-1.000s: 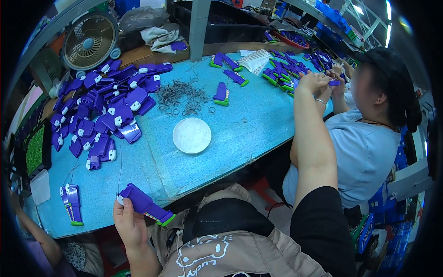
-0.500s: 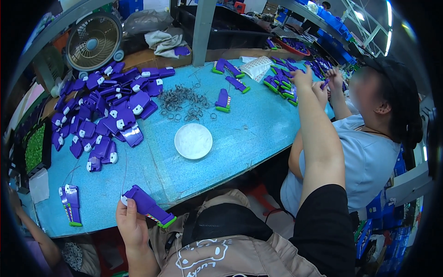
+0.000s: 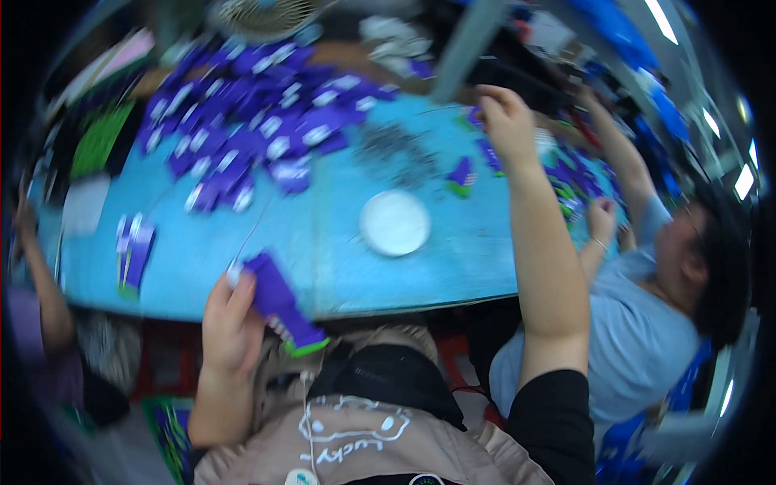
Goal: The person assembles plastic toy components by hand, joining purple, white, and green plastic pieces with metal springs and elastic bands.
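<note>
My left hand point(image 3: 230, 319) grips the white end of a purple plastic part point(image 3: 279, 295) with a green tip, held tilted above the table's near edge. A thin line runs up from that white end. Raised over the far right of the table, my right hand point(image 3: 509, 125) has its fingers pinched together. A thin dark line shows beside those fingertips, but blur hides what they hold, if anything. Below and left of this hand lies a pile of small grey wire rings point(image 3: 396, 153). A purple-and-green part point(image 3: 461, 176) rests nearest beneath it.
A white bowl point(image 3: 394, 222) stands mid-table. Purple parts with white ends point(image 3: 250, 121) are heaped at the far left; two purple-and-green parts point(image 3: 134, 255) lie nearer. A grey post point(image 3: 469, 52) rises behind. At right, a co-worker's hand point(image 3: 600, 218) is close to another pile.
The view has turned and blurred. My right hand has moved left, away from the pile near the co-worker. My left hand keeps its hold on the purple part. The co-worker's hands have spread apart.
</note>
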`<action>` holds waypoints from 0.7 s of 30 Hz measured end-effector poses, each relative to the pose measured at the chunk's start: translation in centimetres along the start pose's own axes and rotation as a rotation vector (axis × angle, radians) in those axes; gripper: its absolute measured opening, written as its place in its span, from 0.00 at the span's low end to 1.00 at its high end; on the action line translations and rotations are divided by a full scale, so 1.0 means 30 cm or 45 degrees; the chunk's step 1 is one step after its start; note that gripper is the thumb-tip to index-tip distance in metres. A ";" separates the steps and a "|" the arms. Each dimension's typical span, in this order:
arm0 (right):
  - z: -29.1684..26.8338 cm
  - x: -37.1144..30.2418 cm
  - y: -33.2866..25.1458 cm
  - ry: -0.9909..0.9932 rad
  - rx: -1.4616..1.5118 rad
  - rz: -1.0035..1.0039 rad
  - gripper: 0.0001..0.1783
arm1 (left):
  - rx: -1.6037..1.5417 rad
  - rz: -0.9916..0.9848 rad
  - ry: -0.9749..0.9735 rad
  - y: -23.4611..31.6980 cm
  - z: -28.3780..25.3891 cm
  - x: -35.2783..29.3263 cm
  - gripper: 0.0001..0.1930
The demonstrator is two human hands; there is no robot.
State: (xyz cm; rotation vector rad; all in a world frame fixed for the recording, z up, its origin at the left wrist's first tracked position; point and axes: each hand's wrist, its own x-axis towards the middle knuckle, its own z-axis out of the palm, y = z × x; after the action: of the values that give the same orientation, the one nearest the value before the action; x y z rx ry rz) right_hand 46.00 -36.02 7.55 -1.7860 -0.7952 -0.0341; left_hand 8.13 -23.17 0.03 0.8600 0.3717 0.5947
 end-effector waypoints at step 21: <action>0.384 -0.732 -0.268 -0.988 0.509 0.195 0.25 | -0.262 -0.055 -0.084 0.024 -0.011 0.019 0.14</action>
State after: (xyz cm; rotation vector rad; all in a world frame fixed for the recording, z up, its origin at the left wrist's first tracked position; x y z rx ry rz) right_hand 20.72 -35.85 1.20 -1.4502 -1.1031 0.9040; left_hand 8.17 -22.26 0.36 0.6710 0.2632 0.5530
